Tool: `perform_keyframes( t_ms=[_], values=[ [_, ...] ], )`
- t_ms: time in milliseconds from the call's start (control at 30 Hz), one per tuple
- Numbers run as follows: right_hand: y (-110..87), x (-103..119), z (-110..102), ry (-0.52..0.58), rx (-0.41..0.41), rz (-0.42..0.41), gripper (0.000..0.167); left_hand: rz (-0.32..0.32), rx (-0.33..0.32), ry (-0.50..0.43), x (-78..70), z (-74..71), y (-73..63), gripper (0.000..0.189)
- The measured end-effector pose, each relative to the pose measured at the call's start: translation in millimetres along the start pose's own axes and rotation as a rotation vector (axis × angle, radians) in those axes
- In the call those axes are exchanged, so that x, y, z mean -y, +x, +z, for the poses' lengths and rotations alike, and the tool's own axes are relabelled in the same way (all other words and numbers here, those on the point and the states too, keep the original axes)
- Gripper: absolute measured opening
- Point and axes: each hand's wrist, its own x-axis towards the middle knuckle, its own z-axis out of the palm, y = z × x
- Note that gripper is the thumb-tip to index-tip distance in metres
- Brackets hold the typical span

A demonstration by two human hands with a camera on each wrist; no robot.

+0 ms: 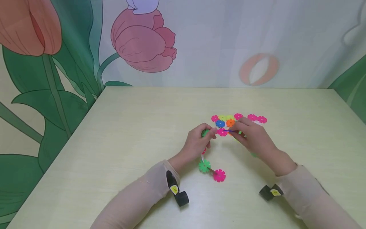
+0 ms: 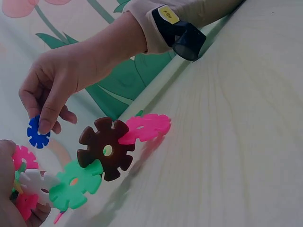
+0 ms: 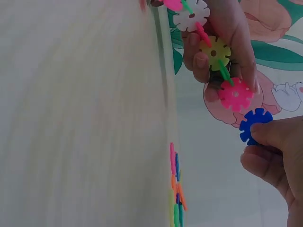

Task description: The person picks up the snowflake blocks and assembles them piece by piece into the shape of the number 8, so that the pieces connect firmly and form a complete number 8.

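My left hand (image 1: 197, 141) holds a chain of slotted, flower-shaped plastic interlocking discs. From its grip one end hangs down toward the table, with a green disc (image 1: 204, 166), a brown disc (image 2: 97, 144) and a pink disc (image 1: 219, 175) joined by their slots. At the other end a pink disc (image 3: 231, 100) sticks out past the left fingers, linked by a green one to a yellow disc (image 3: 208, 49). Between thumb and fingers, my right hand (image 1: 254, 136) pinches a blue disc (image 3: 255, 117) close to that pink end; whether they touch I cannot tell.
Loose discs in several colours lie flat on the table (image 1: 128, 127) beyond the hands, among them a blue one (image 1: 220, 123), an orange one (image 1: 230, 122) and a pink one (image 1: 252, 117). Part of this group is hidden behind the right hand. A flower-printed wall (image 1: 206, 41) stands behind the table.
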Motion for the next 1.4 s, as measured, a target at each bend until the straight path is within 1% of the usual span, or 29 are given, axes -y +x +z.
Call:
perform_keyframes(
  t_ms=[67, 100, 333, 433, 700, 933, 1000, 1067, 1100, 1133, 1200, 1233, 1400],
  values=[
    [-0.4, 1, 2, -0.037, -0.043, -0.077, 0.026, 0.004, 0.008, -0.008, -0.6, 0.2, 0.1, 0.030],
    [-0.4, 1, 3, -0.050, -0.055, -0.103, 0.028, 0.005, 0.012, -0.012, -1.0, 0.4, 0.1, 0.030],
    [-1.4, 1, 4, -0.067, -0.087, -0.222, 0.030, 0.000, 0.026, -0.021, -3.2, 1.4, -0.4, 0.029],
    [-2.4, 0, 5, -0.067, -0.105, -0.256, 0.031, -0.006, 0.030, -0.033, -3.0, 1.5, -0.4, 0.030],
    [-5.2, -3, 9, -0.059, -0.152, -0.275, 0.035, -0.019, 0.050, -0.040, -3.8, 1.1, -0.3, 0.029],
    [-7.7, -2, 11, -0.033, -0.142, -0.252, 0.036, -0.012, 0.063, -0.023, -5.7, 0.0, -0.7, 0.026],
    [-8.2, -2, 12, -0.016, -0.142, -0.251, 0.034, -0.002, 0.063, -0.011, -5.9, -0.5, -1.0, 0.025],
    [-8.4, -2, 13, 0.007, -0.149, -0.258, 0.021, 0.012, 0.065, 0.000, -5.9, -1.1, -1.4, 0.024],
    [-8.4, -2, 13, 0.023, -0.155, -0.263, 0.018, 0.023, 0.067, 0.007, -5.7, -1.5, -1.4, 0.024],
    [-8.3, -2, 14, 0.037, -0.159, -0.267, 0.020, 0.035, 0.068, 0.014, -5.3, -1.9, -1.5, 0.023],
    [-7.8, -2, 15, 0.069, -0.170, -0.276, 0.035, 0.058, 0.069, 0.031, -4.4, -2.6, -1.6, 0.022],
    [-7.8, -2, 16, 0.083, -0.176, -0.279, 0.039, 0.069, 0.068, 0.040, -3.9, -2.4, -1.5, 0.021],
    [-7.8, -1, 18, 0.122, -0.188, -0.282, 0.032, 0.113, 0.046, 0.080, -1.4, -0.9, -1.3, 0.022]
  ],
)
